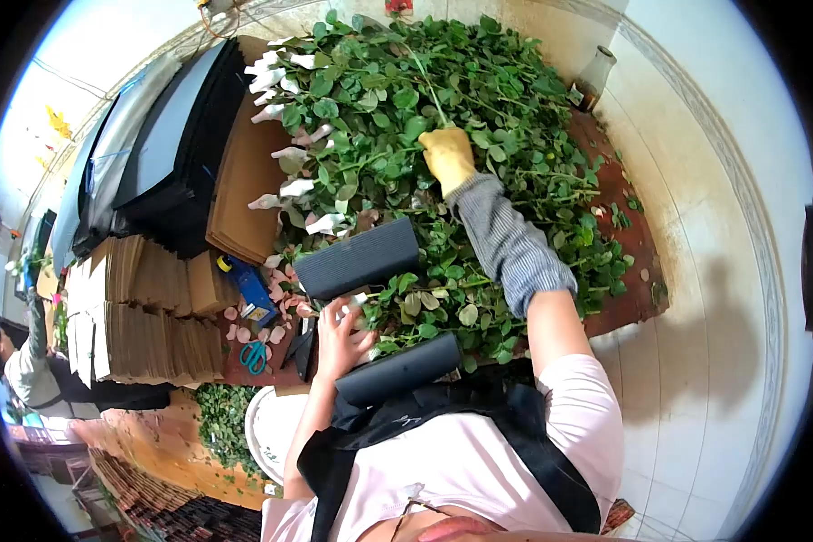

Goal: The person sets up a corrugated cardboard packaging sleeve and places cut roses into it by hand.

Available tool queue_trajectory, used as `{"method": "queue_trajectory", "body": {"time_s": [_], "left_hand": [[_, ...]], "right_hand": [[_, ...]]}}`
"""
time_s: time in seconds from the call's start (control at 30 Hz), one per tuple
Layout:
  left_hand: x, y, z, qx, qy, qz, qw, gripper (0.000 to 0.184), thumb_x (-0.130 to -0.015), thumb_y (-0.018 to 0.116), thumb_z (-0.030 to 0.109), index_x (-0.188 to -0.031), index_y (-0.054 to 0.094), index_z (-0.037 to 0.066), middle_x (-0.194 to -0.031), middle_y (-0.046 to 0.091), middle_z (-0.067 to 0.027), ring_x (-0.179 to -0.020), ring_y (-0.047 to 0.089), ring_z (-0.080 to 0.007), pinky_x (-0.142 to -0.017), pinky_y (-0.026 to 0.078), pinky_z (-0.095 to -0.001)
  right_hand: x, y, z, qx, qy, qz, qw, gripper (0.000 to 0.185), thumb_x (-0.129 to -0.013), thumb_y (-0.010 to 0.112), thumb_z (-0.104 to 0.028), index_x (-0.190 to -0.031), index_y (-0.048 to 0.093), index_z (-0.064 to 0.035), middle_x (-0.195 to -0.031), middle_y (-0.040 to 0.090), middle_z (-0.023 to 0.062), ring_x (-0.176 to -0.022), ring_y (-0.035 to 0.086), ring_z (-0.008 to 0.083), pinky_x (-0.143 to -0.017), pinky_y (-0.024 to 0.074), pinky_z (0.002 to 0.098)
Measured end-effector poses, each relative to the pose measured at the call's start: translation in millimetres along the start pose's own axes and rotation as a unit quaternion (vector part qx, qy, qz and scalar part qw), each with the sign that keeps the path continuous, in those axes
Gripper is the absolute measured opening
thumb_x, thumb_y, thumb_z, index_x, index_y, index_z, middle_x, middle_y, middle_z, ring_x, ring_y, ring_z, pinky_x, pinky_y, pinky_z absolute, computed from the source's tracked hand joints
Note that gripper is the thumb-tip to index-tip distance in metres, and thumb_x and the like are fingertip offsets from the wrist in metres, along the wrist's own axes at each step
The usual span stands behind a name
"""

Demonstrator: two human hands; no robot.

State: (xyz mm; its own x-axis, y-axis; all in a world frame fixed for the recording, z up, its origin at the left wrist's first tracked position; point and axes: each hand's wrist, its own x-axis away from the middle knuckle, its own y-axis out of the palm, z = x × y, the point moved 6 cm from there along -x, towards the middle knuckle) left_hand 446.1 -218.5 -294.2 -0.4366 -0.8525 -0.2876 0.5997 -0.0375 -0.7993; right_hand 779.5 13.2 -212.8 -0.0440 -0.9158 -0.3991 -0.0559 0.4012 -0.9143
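Note:
My right hand (448,155), in a yellow glove with a grey knitted sleeve above it, is closed on the end of a long rose stem (432,88). That stem reaches up and left over a large heap of leafy roses (488,81). My bare left hand (341,341) is at the head end of a smaller bunch of roses (434,298), fingers apart and touching the pale flower heads. A dark corrugated sheet (359,257) lies above this bunch, and a rolled dark sheet (397,369) lies below it, against my apron.
Cardboard pieces (154,312) are stacked at left, before tall black-edged sheets (176,135). Blue scissors (254,358), a blue tape dispenser (247,287) and loose petals lie on the table. A jar (594,77) stands at the back right. Another person (32,370) is at far left.

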Motion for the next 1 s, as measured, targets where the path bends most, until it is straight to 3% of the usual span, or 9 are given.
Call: {"method": "queue_trajectory", "body": {"time_s": [0.1,0.13,0.2,0.4,0.43,0.7,0.77,0.9,1.0], "left_hand": [[-0.6,0.5,-1.4,0.007,-0.005,0.008,1.000,0.050,-0.070,0.083,0.024,-0.114,0.065,0.007,-0.133,0.048,-0.0169,-0.121,0.046,-0.0379,-0.102,0.041,-0.0489],[-0.8,0.5,-1.6,0.004,-0.003,0.011,1.000,0.050,-0.070,0.083,0.024,-0.114,0.065,0.008,-0.133,0.048,-0.0168,-0.121,0.047,-0.0379,-0.102,0.041,-0.0491],[-1.1,-0.6,0.2,0.002,-0.006,0.003,1.000,0.051,-0.069,0.083,0.024,-0.115,0.065,0.008,-0.133,0.048,-0.0170,-0.121,0.047,-0.0382,-0.101,0.041,-0.0494],[-0.6,5.1,-5.7,0.014,-0.007,0.004,1.000,0.051,-0.069,0.083,0.023,-0.114,0.066,0.007,-0.133,0.049,-0.0183,-0.123,0.046,-0.0386,-0.103,0.041,-0.0496],[-0.9,3.7,-4.7,0.023,-0.007,0.005,1.000,0.050,-0.069,0.083,0.023,-0.114,0.066,0.008,-0.133,0.049,-0.0183,-0.123,0.046,-0.0386,-0.103,0.041,-0.0495],[-1.4,3.4,-3.4,0.009,0.006,0.009,1.000,0.051,-0.069,0.082,0.022,-0.115,0.065,0.008,-0.133,0.048,-0.0176,-0.121,0.047,-0.0385,-0.102,0.041,-0.0499],[-1.2,1.3,-1.4,0.014,0.012,0.007,1.000,0.051,-0.069,0.082,0.022,-0.115,0.065,0.007,-0.132,0.048,-0.0177,-0.121,0.047,-0.0384,-0.102,0.041,-0.0499],[-0.1,2.5,-1.8,0.000,-0.008,-0.001,1.000,0.049,-0.069,0.082,0.021,-0.113,0.066,0.006,-0.133,0.049,-0.0175,-0.123,0.047,-0.0378,-0.103,0.041,-0.0491],[-3.6,0.9,0.1,0.010,0.005,0.007,1.000,0.053,-0.068,0.083,0.022,-0.116,0.066,0.008,-0.134,0.049,-0.0165,-0.123,0.047,-0.0381,-0.103,0.042,-0.0477]], "right_hand": [[16.0,-94.9,-6.5,-0.022,-0.037,0.219,0.975,0.016,-0.076,0.072,-0.002,-0.092,0.070,-0.0064,-0.083,0.068,0.0117,-0.081,0.064,0.0301,-0.071,0.0529,0.0437],[17.7,-117.2,7.3,-0.176,0.001,0.242,0.954,0.021,-0.076,0.072,0.000,-0.096,0.070,-0.0066,-0.089,0.069,0.0116,-0.085,0.064,0.0301,-0.073,0.0529,0.0437],[28.5,-165.9,7.2,-0.091,-0.059,0.318,0.942,0.036,-0.076,0.073,0.002,-0.110,0.071,-0.0087,-0.095,0.071,0.0107,-0.091,0.066,0.0262,-0.086,0.0531,0.0407],[52.5,-215.8,15.0,-0.089,-0.184,0.382,0.901,0.030,-0.078,0.073,0.000,-0.107,0.070,-0.0063,-0.097,0.072,0.0114,-0.096,0.070,0.0280,-0.090,0.0560,0.0395],[42.8,-195.9,34.1,-0.028,-0.125,0.270,0.954,0.030,-0.080,0.072,-0.001,-0.109,0.070,-0.0078,-0.102,0.073,0.0102,-0.093,0.071,0.0265,-0.094,0.0551,0.0397],[71.4,-163.6,64.1,0.051,-0.134,0.232,0.962,0.048,-0.078,0.059,0.014,-0.113,0.073,-0.0150,-0.111,0.073,0.0065,-0.107,0.067,0.0261,-0.109,0.0435,0.0437],[64.4,-104.4,109.2,-0.094,-0.020,0.111,0.989,0.046,-0.079,0.056,0.017,-0.107,0.075,-0.0132,-0.102,0.075,0.0086,-0.095,0.068,0.0274,-0.104,0.0480,0.0433],[65.5,-143.9,33.4,-0.150,-0.153,0.251,0.944,0.040,-0.086,0.057,0.012,-0.108,0.075,-0.0158,-0.111,0.075,0.0049,-0.111,0.068,0.0228,-0.112,0.0418,0.0470],[64.1,-156.8,-25.4,-0.142,-0.275,0.193,0.931,0.032,-0.093,0.057,-0.002,-0.111,0.073,-0.0225,-0.113,0.074,0.0059,-0.115,0.066,0.0259,-0.114,0.0397,0.0450]]}}
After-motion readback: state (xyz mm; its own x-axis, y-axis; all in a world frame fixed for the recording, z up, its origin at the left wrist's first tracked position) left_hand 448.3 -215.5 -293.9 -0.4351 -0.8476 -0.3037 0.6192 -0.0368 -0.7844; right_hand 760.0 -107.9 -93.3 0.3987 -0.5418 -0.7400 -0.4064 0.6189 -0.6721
